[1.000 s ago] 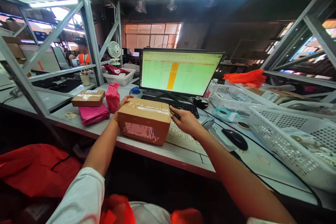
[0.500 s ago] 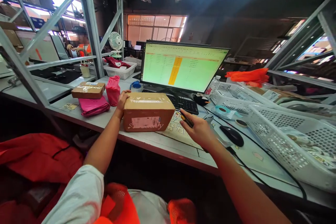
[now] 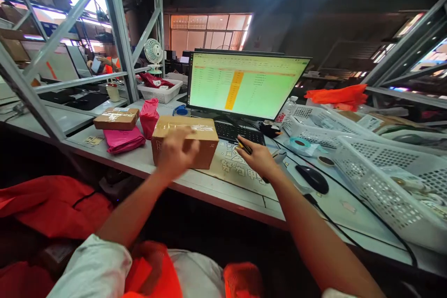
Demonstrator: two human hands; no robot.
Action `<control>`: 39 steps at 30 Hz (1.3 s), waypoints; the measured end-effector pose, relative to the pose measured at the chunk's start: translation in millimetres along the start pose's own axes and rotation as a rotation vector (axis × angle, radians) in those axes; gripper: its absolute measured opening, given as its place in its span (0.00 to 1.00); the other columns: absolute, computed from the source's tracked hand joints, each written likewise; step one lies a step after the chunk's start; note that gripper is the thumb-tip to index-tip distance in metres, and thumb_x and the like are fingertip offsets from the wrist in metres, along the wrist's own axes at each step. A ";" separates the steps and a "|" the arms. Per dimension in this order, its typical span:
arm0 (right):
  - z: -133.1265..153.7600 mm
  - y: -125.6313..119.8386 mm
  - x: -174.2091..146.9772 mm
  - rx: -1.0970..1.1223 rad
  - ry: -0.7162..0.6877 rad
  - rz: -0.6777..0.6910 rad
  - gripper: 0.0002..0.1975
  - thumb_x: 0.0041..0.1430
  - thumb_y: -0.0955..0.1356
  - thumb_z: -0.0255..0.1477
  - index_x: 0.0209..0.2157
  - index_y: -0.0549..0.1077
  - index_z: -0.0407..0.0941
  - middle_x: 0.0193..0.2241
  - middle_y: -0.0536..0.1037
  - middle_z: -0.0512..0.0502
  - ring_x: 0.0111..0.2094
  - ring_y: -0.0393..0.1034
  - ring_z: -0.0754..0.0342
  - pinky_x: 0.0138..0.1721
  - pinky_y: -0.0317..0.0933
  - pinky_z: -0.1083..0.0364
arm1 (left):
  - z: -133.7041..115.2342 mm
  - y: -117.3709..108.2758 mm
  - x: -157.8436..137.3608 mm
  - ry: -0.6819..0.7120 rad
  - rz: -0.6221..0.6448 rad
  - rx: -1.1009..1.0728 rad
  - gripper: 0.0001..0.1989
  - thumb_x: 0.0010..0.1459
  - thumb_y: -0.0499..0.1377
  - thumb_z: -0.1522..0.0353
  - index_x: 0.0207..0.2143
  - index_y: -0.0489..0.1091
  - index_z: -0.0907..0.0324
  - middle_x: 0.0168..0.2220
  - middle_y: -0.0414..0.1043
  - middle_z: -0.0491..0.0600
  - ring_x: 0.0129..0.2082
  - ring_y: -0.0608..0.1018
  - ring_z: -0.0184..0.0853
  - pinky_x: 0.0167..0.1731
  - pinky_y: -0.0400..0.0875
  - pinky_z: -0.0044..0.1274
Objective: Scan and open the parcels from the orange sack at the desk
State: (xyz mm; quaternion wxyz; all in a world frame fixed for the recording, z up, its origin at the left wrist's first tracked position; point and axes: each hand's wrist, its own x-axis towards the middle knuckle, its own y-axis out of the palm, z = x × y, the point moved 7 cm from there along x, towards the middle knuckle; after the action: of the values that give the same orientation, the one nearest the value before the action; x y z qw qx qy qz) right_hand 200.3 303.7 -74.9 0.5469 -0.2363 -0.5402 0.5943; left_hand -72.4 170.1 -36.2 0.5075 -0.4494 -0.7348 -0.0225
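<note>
A taped brown cardboard box (image 3: 206, 149) stands upright on the desk near its front edge. In front of its near face is my left hand (image 3: 177, 151), blurred by motion, with thumb and fingers apart; whether it touches the cardboard I cannot tell. To the right of the box, my right hand (image 3: 258, 158) is closed round a slim black-and-yellow utility knife (image 3: 244, 145), its end pointing up and left over the printed desk mat (image 3: 228, 167). The palm hides part of the knife.
A pink parcel (image 3: 124, 139) with a flat carton (image 3: 117, 118) on it lies left, beside a pink bag (image 3: 149, 117). Behind are a monitor (image 3: 244, 84) and keyboard (image 3: 223, 131). A mouse (image 3: 312, 179), cables and white baskets (image 3: 370, 181) occupy the right.
The box has shifted left and turned; its white label no longer shows on the near face. My left hand has left the box's left side and come round in front. The right hand still grips the knife.
</note>
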 end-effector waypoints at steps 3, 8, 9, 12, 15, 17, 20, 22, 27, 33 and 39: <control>23.9 6.7 30.9 -0.009 -0.059 0.033 0.29 0.68 0.68 0.32 0.69 0.68 0.46 0.60 0.76 0.39 0.61 0.72 0.41 0.62 0.65 0.45 | 87.8 -1.9 66.5 -0.373 0.172 0.312 0.21 0.65 0.58 0.58 0.56 0.73 0.58 0.61 0.73 0.60 0.66 0.69 0.58 0.68 0.57 0.49; 58.4 16.6 73.2 -0.010 -0.105 0.036 0.28 0.67 0.69 0.31 0.67 0.70 0.46 0.60 0.76 0.38 0.60 0.73 0.40 0.61 0.67 0.44 | 150.5 20.3 96.8 -0.465 0.423 0.283 0.25 0.60 0.62 0.55 0.55 0.75 0.60 0.64 0.70 0.62 0.65 0.70 0.58 0.67 0.58 0.45; 62.6 18.0 76.4 -0.013 -0.105 0.035 0.28 0.67 0.68 0.31 0.67 0.70 0.45 0.60 0.76 0.37 0.60 0.73 0.40 0.61 0.66 0.43 | 153.0 22.1 96.1 -0.447 0.421 0.271 0.25 0.61 0.62 0.54 0.54 0.75 0.60 0.64 0.70 0.63 0.65 0.70 0.58 0.67 0.58 0.45; 68.7 19.7 72.8 -0.030 -0.092 0.031 0.29 0.68 0.67 0.32 0.68 0.69 0.43 0.60 0.76 0.35 0.60 0.72 0.38 0.61 0.66 0.41 | 156.8 25.0 91.4 -0.423 0.404 0.231 0.24 0.59 0.64 0.53 0.51 0.76 0.60 0.62 0.70 0.65 0.63 0.71 0.61 0.66 0.59 0.46; 72.3 16.8 52.2 -0.038 -0.086 0.034 0.28 0.69 0.67 0.33 0.68 0.68 0.45 0.59 0.77 0.37 0.60 0.73 0.38 0.60 0.66 0.43 | 160.6 26.8 89.9 -0.423 0.395 0.190 0.24 0.56 0.66 0.53 0.49 0.76 0.59 0.61 0.71 0.64 0.63 0.70 0.62 0.66 0.58 0.48; 78.6 13.1 31.0 -0.029 -0.096 0.030 0.28 0.69 0.66 0.33 0.68 0.69 0.46 0.58 0.78 0.38 0.59 0.73 0.39 0.59 0.67 0.44 | 163.5 28.4 90.9 -0.429 0.395 0.168 0.23 0.55 0.67 0.54 0.48 0.76 0.59 0.61 0.71 0.64 0.63 0.70 0.64 0.66 0.56 0.49; 93.2 8.2 -6.8 0.034 -0.139 0.002 0.28 0.68 0.66 0.32 0.68 0.69 0.46 0.56 0.79 0.39 0.57 0.75 0.40 0.56 0.68 0.47 | 165.4 29.2 94.6 -0.452 0.384 0.147 0.22 0.54 0.68 0.55 0.46 0.76 0.59 0.59 0.72 0.64 0.62 0.70 0.65 0.65 0.56 0.50; 99.7 7.7 -30.0 0.109 -0.189 -0.017 0.29 0.68 0.66 0.33 0.69 0.68 0.46 0.55 0.80 0.40 0.54 0.77 0.42 0.54 0.69 0.48 | 163.2 28.0 96.9 -0.468 0.372 0.139 0.20 0.53 0.69 0.56 0.44 0.76 0.59 0.56 0.73 0.63 0.60 0.71 0.64 0.64 0.58 0.49; 63.4 10.2 -44.6 0.085 -0.180 -0.028 0.28 0.69 0.65 0.38 0.67 0.70 0.44 0.53 0.81 0.38 0.52 0.77 0.41 0.55 0.69 0.45 | 131.3 6.3 80.3 -0.326 0.105 0.139 0.13 0.63 0.62 0.61 0.42 0.76 0.61 0.54 0.74 0.63 0.61 0.69 0.59 0.66 0.56 0.45; 15.8 -32.9 16.5 -0.261 -0.058 -0.108 0.30 0.72 0.61 0.38 0.71 0.65 0.44 0.53 0.80 0.33 0.49 0.77 0.37 0.49 0.70 0.43 | 87.9 23.9 1.4 0.074 -0.058 0.213 0.24 0.66 0.60 0.49 0.52 0.75 0.57 0.56 0.76 0.58 0.58 0.72 0.53 0.63 0.56 0.42; 136.0 -30.0 86.2 -0.511 -0.372 0.017 0.25 0.73 0.60 0.34 0.68 0.68 0.50 0.48 0.78 0.35 0.41 0.75 0.43 0.37 0.63 0.51 | 103.8 42.2 0.5 0.075 -0.023 0.275 0.26 0.64 0.61 0.45 0.50 0.77 0.55 0.51 0.78 0.57 0.53 0.74 0.50 0.56 0.61 0.38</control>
State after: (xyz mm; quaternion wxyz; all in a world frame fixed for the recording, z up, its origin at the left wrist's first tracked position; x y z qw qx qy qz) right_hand 68.5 324.2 20.3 0.3567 -0.2576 -0.7609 0.4769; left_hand -119.0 246.3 -103.8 0.5909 -0.3662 -0.7166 0.0558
